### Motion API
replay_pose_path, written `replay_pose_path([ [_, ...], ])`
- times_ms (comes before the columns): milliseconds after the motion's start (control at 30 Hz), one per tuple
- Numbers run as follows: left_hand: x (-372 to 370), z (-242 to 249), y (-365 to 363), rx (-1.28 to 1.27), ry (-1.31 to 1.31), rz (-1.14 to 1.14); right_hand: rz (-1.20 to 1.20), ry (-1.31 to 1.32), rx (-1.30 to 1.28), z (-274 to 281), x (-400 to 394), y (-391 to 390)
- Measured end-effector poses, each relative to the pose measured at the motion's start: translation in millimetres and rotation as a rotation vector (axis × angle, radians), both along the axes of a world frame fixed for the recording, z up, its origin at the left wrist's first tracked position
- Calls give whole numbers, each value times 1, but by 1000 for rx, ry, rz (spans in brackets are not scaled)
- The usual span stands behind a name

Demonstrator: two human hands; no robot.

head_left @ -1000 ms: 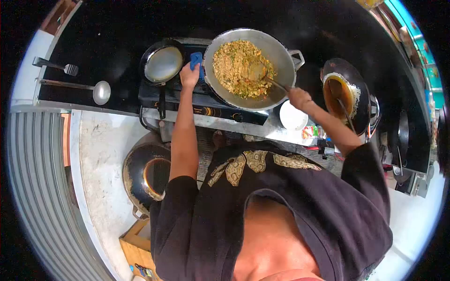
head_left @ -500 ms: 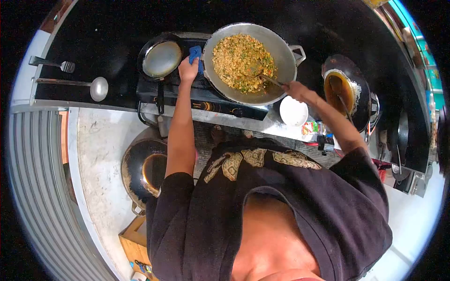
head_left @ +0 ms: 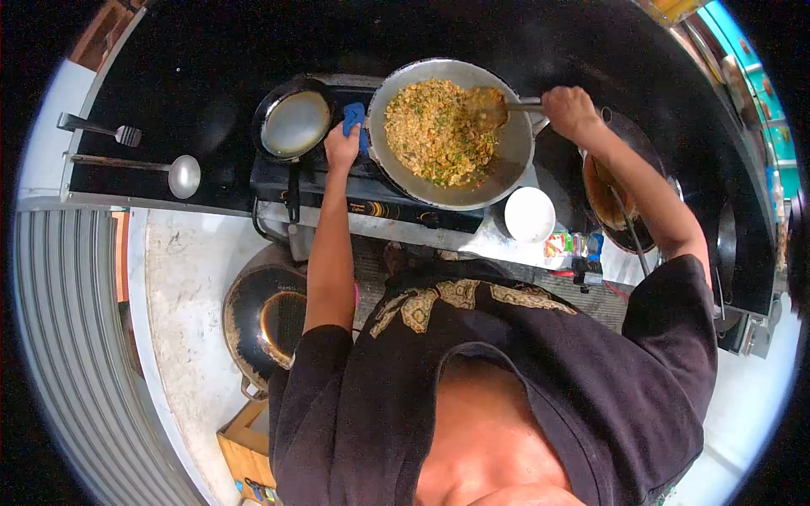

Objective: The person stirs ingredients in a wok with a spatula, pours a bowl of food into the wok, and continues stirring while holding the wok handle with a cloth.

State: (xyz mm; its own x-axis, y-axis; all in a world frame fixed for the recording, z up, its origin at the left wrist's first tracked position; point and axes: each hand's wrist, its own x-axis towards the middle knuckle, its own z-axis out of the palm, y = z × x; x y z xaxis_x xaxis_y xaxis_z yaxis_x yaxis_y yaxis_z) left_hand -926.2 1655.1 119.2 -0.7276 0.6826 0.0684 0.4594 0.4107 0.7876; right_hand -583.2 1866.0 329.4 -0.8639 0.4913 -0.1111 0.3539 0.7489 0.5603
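Observation:
A large metal wok (head_left: pixel 512 169) stands on the gas stove (head_left: pixel 325 196), holding a chopped, yellowish food mix (head_left: pixel 426 126) with green bits. My left hand (head_left: pixel 341 148) is closed on a folded blue cloth (head_left: pixel 353 116) at the wok's left side, where the handle is covered. In my right hand (head_left: pixel 570 111) is the handle of a spatula (head_left: pixel 487 108). The spatula's broad head lies over the food in the right part of the wok, with some food on it. My right fist is just above the wok's right handle.
Left of the wok sits a small frying pan (head_left: pixel 295 126). A ladle (head_left: pixel 184 177) and a fork (head_left: pixel 128 135) lie farther left. Near the counter edge is a white bowl (head_left: pixel 530 215); a dark wok with brown liquid (head_left: pixel 601 198) stands right. Another dark wok (head_left: pixel 245 325) rests lower left.
My right hand has moved up and right, bringing the spatula head up out of the food into view. My left hand stays on the cloth at the wok.

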Motion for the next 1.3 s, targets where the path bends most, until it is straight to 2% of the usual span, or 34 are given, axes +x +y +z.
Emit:
replay_pose_path([
  [67, 10, 24, -4, -14, -38, 14, 5, -21, 30, -11, -6, 17],
  [133, 4, 4, -2, 42, 25, -9, -46, -85, 4, -30, -17, 45],
  [233, 6, 8, -2, 73, 48, 4, -70, 76, -54, -52, -34, 67],
  [267, 5, 10, -1, 76, 31, 5, 10, 126, -62, -63, -35, 83],
  [333, 9, 21, 0, 44, 79, 6, 21, 114, -160, -67, -51, 102],
  [400, 9, 21, 0, 52, -40, 6, -7, 12, -246, -47, -69, 91],
  [500, 5, 13, 2, 61, -102, 19, 249, 115, -236, -46, -70, 93],
  [533, 4, 8, 1, 64, -107, 26, 397, 46, -82, -42, -65, 95],
  [633, 5, 6, 4, 71, 3, 54, 381, 128, -79, -21, -53, 91],
  [767, 5, 8, 5, 26, -99, 74, 79, 1, -55, -31, -68, 118],
  [833, 6, 12, 2, 34, -126, 55, 183, 137, -107, -47, -84, 138],
  [867, 0, -4, 4, 103, -130, 40, 233, 204, -140, -55, -90, 141],
  [967, -3, -1, 3, 61, -76, 6, 419, 149, -406, -28, -127, 107],
  [1033, 9, 20, -4, 102, -80, 15, 428, 9, -350, -32, -154, 104],
  [1100, 8, 16, -1, 99, -68, 22, 598, 5, -373, -19, -162, 77],
  [1233, 8, 10, 1, 103, -22, 90, 831, -46, -304, -23, -128, 51],
  [1267, -1, -8, 4, 113, 68, 45, 794, -20, -305, -21, -107, 45],
  [1300, 3, -3, 3, 99, 6, 68, 758, 7, -306, -19, -86, 40],
])
